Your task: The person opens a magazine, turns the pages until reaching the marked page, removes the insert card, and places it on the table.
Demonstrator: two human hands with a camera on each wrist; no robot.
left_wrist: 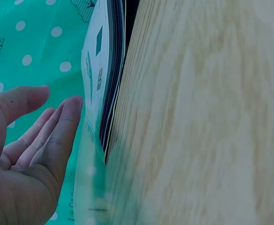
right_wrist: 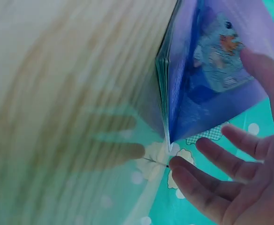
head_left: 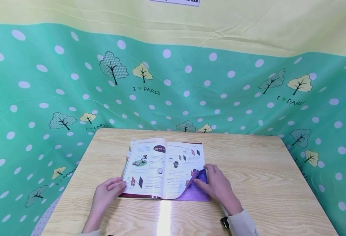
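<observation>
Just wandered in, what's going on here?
A person has a book lying open on a wooden table. Their left hand is at the left edge of the book, by the lower corner. Their right hand is at the lower outer corner of the right-hand page, which curls up and shows purple beneath. The page has not been turned over yet.

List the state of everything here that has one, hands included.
Illustrated book: open on the wood-grain table
Right-hand page: lower corner curled up
Purple page: partly uncovered
Left hand: relaxed, at the book's lower-left edge
Right hand: fingers spread, at the curled corner
Polka-dot cloth: hanging, wrinkled
</observation>
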